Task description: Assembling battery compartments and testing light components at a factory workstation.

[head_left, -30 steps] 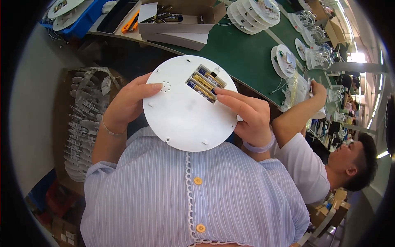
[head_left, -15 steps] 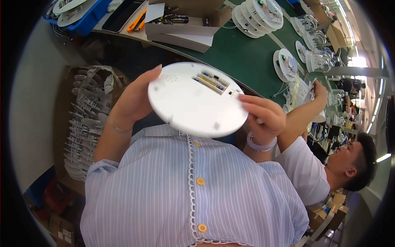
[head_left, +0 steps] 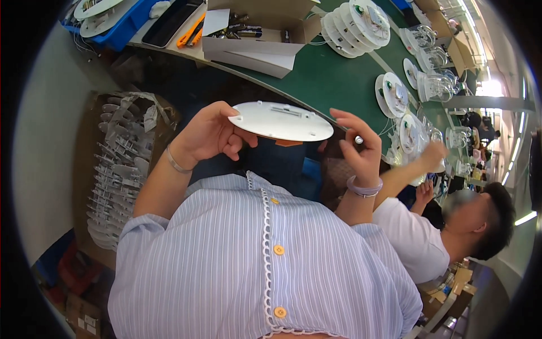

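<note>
A round white plastic disc (head_left: 282, 127) is tilted almost edge-on in front of my chest. A narrow battery slot shows near its far edge; the tilt hides what lies inside. My left hand (head_left: 217, 133) grips the disc's left edge between thumb and fingers. Below the disc's near rim an orange piece (head_left: 289, 143) peeks out, and I cannot make out what it is. Just right of the disc, apart from it, my right hand (head_left: 361, 144) has its thumb and fingers spread. Something small and shiny shows at those fingers, perhaps a ring.
An open carton (head_left: 254, 45) of batteries stands at the green table's (head_left: 316, 79) near edge, beside an orange cutter (head_left: 191, 31). Stacked white discs (head_left: 353, 31) and clear-domed units line the table. At left, a box (head_left: 121, 169) holds many discs. A co-worker (head_left: 412, 226) works at right.
The disc has tipped from facing me to nearly edge-on. My right hand has let go of its right edge and moved away. The co-worker's arm has shifted.
</note>
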Motion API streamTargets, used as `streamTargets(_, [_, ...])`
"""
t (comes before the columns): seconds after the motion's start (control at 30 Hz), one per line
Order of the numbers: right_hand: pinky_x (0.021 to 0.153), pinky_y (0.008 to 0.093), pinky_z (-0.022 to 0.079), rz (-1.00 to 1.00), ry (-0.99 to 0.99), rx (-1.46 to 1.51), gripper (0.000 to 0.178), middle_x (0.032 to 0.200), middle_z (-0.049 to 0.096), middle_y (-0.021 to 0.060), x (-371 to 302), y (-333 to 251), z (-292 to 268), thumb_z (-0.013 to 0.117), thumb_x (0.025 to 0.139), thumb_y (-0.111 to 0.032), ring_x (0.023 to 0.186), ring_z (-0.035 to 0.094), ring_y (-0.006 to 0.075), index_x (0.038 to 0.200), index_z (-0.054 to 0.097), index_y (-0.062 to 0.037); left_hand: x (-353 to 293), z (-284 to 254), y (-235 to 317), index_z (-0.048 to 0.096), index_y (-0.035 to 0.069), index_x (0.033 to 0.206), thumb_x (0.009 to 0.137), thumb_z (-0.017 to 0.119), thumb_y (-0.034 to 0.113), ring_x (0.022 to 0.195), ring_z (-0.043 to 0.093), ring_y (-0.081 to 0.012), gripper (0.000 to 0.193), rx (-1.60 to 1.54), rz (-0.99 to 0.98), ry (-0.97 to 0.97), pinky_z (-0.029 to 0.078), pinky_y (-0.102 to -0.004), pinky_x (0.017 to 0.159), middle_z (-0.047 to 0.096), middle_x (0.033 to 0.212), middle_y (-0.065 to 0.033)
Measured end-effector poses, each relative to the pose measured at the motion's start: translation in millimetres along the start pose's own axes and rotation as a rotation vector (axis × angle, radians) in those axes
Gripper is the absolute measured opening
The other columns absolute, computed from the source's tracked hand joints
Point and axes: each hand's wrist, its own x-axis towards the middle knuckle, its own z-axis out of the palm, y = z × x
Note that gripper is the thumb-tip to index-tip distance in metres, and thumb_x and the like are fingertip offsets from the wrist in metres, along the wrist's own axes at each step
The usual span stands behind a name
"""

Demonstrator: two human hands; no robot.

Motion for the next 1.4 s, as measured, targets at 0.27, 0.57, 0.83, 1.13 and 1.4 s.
streamTargets(0.27, [0.049,0.0170,0.035,-0.134,0.214,-0.132,0.008,0.073,0.059,0.0051,0,12,10,0.058,0.070,0.003,0.055,0.045,0.0055,0.078,0.059,0.0006,15,-1,-7,0.037,-0.009,0.115,0.080,0.025,0.030,0.065,0.060,-0.0246,0.053,-0.387,-0.103,-0.304,0.052,-0.0396,0.064,0.053,0.091,-0.0298])
streamTargets(0.57, [0.038,0.0172,0.025,0.184,0.700,0.388,0.011,0.053,0.040,-0.0047,30,78,-26,0.052,0.082,-0.013,0.041,0.030,0.0023,0.085,0.051,-0.0022,-1,-10,4,0.035,0.002,0.119,0.087,0.029,0.028,0.069,0.061,-0.0178,0.042,-0.218,0.021,-0.035,0.052,-0.0298,0.058,0.055,0.100,-0.0179])
streamTargets(0.83, [0.035,0.0181,0.025,0.462,0.720,0.307,0.022,0.052,0.042,-0.0040,45,149,-56,0.057,0.079,-0.017,0.040,0.033,0.0032,0.087,0.055,0.0026,-27,-28,68,0.053,0.008,0.097,0.081,0.047,0.017,0.079,0.052,-0.0075,0.019,0.717,0.750,0.855,0.042,-0.0208,0.068,0.057,0.089,-0.0018])
streamTargets(1.13, [0.036,0.0209,0.028,0.397,0.782,0.002,0.019,0.055,0.047,-0.0010,37,210,-52,0.055,0.078,-0.016,0.042,0.037,0.0058,0.079,0.058,0.0020,1,-82,161,0.056,0.005,0.101,0.071,0.058,0.018,0.105,0.043,-0.0313,0.032,2.068,0.857,1.147,0.033,-0.0354,0.090,0.045,0.114,-0.0178])
streamTargets(1.4, [0.053,0.0229,0.038,0.381,0.728,-0.143,0.017,0.065,0.053,0.0040,43,177,-34,0.057,0.074,-0.011,0.058,0.046,0.0091,0.079,0.057,0.0050,14,-86,166,0.060,0.005,0.091,0.073,0.056,0.021,0.098,0.048,-0.0306,0.025,2.173,0.775,1.374,0.038,-0.0343,0.083,0.051,0.107,-0.0169])
